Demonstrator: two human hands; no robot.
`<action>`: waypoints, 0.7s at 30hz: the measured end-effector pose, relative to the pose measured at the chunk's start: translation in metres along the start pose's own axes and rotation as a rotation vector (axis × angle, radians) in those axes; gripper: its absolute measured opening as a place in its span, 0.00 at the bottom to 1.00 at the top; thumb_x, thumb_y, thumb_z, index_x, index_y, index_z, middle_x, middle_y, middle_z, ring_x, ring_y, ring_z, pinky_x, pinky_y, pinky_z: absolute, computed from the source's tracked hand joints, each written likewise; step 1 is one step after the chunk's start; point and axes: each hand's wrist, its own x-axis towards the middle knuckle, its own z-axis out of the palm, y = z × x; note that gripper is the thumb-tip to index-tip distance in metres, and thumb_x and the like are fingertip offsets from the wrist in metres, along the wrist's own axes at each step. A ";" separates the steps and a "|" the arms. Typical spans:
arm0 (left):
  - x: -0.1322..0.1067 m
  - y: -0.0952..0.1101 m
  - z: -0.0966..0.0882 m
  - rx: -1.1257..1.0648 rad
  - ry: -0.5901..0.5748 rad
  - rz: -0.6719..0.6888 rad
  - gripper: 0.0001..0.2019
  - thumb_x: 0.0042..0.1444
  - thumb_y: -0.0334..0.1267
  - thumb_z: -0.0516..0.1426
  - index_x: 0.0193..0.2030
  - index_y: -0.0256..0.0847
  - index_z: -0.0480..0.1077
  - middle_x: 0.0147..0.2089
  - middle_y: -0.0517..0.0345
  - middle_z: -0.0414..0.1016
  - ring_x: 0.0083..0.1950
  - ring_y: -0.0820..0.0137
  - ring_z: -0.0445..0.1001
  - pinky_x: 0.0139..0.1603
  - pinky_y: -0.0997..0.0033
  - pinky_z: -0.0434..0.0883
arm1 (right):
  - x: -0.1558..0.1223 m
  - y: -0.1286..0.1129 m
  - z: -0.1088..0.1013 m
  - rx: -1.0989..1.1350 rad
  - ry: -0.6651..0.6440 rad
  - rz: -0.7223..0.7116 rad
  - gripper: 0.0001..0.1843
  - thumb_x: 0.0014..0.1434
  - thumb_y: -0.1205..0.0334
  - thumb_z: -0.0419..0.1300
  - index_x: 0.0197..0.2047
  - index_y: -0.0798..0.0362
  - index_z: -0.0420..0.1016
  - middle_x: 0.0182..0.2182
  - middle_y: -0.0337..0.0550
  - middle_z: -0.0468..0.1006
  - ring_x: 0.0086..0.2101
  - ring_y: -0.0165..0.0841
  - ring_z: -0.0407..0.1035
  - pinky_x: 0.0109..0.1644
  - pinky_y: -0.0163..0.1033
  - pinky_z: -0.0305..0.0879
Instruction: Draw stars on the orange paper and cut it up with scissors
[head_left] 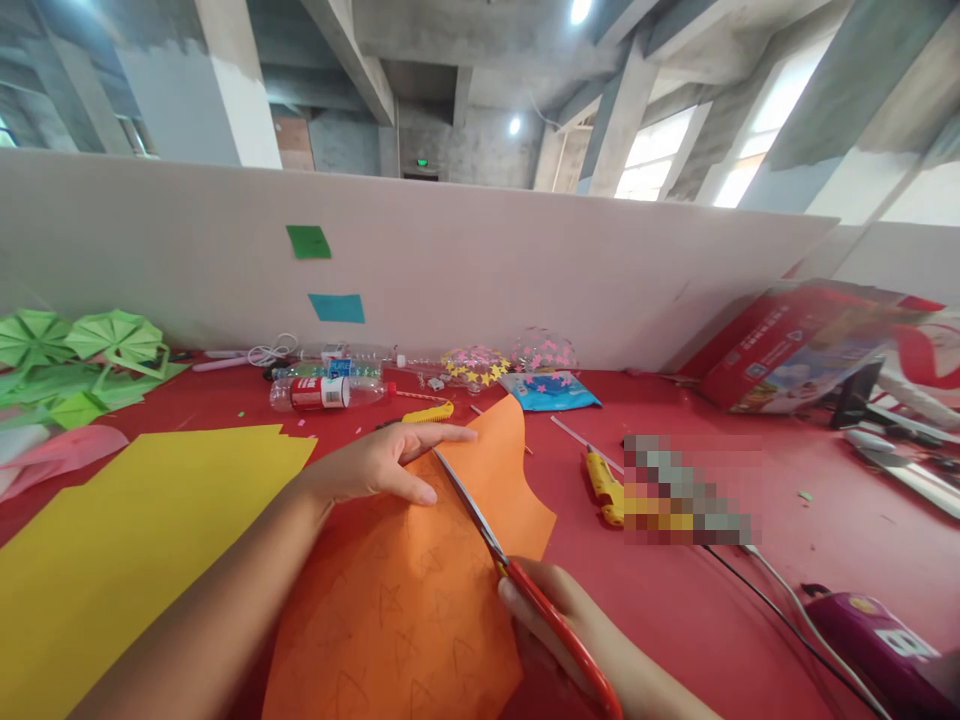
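Observation:
My left hand [382, 465] grips the far left edge of an orange paper sheet [405, 600], thumb on top and fingers pointing right. Small triangles are drawn in pencil on the sheet. My right hand [562, 625] is closed in the red handles of a pair of scissors [480, 525]. The blades run up and left into the orange sheet, and their tips end just below my left thumb. The sheet is lifted a little off the red table [675, 600].
A large yellow sheet [127, 530] lies at the left, green folded paper shapes [75, 365] behind it. Plastic bottles [326, 392], star-filled clear balls [544, 352] and a blue packet line the white partition. A yellow tool [604, 487], a cable, a purple device [877, 640] and a red box [795, 345] sit right.

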 end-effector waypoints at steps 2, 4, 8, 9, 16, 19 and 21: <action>0.001 0.000 0.001 -0.004 -0.001 -0.003 0.33 0.44 0.29 0.64 0.60 0.50 0.69 0.68 0.59 0.61 0.72 0.55 0.47 0.69 0.55 0.46 | 0.000 0.000 0.000 -0.002 0.002 0.011 0.27 0.58 0.36 0.53 0.25 0.51 0.55 0.12 0.28 0.56 0.15 0.21 0.50 0.19 0.31 0.41; 0.001 -0.001 0.001 -0.001 -0.002 -0.004 0.33 0.44 0.28 0.63 0.60 0.50 0.69 0.68 0.59 0.60 0.72 0.56 0.47 0.69 0.55 0.46 | 0.000 0.001 -0.001 0.019 -0.003 0.020 0.26 0.58 0.37 0.53 0.25 0.51 0.55 0.12 0.27 0.56 0.14 0.21 0.49 0.19 0.32 0.40; 0.002 -0.003 0.000 -0.003 -0.001 -0.002 0.32 0.44 0.29 0.63 0.59 0.50 0.69 0.68 0.58 0.60 0.72 0.56 0.48 0.69 0.55 0.46 | -0.001 -0.002 0.000 0.046 0.004 0.030 0.25 0.57 0.40 0.56 0.24 0.51 0.55 0.13 0.28 0.57 0.14 0.20 0.48 0.19 0.32 0.40; 0.002 -0.004 -0.001 -0.002 0.001 -0.004 0.32 0.44 0.29 0.63 0.59 0.49 0.69 0.69 0.58 0.60 0.72 0.56 0.48 0.69 0.55 0.46 | -0.002 -0.003 0.001 0.053 0.009 0.044 0.25 0.56 0.40 0.56 0.24 0.51 0.54 0.12 0.28 0.57 0.14 0.20 0.47 0.18 0.32 0.39; -0.004 -0.019 -0.021 0.073 0.095 -0.185 0.34 0.39 0.31 0.60 0.59 0.48 0.69 0.69 0.59 0.59 0.72 0.58 0.48 0.69 0.59 0.45 | 0.005 -0.005 -0.003 0.042 0.144 0.059 0.24 0.51 0.40 0.57 0.21 0.50 0.55 0.08 0.26 0.53 0.12 0.21 0.48 0.17 0.30 0.44; -0.008 -0.031 -0.024 0.107 0.109 -0.299 0.35 0.38 0.30 0.57 0.58 0.48 0.69 0.68 0.55 0.62 0.71 0.54 0.50 0.66 0.56 0.53 | 0.011 -0.002 -0.009 0.055 0.245 0.030 0.23 0.51 0.40 0.56 0.22 0.50 0.57 0.08 0.25 0.53 0.11 0.21 0.49 0.19 0.31 0.53; -0.009 -0.037 -0.023 0.129 0.110 -0.358 0.35 0.37 0.29 0.56 0.58 0.47 0.69 0.65 0.51 0.65 0.70 0.51 0.53 0.61 0.56 0.60 | 0.015 0.000 -0.014 0.073 0.311 0.012 0.25 0.51 0.37 0.55 0.22 0.50 0.57 0.08 0.25 0.53 0.10 0.21 0.49 0.20 0.32 0.57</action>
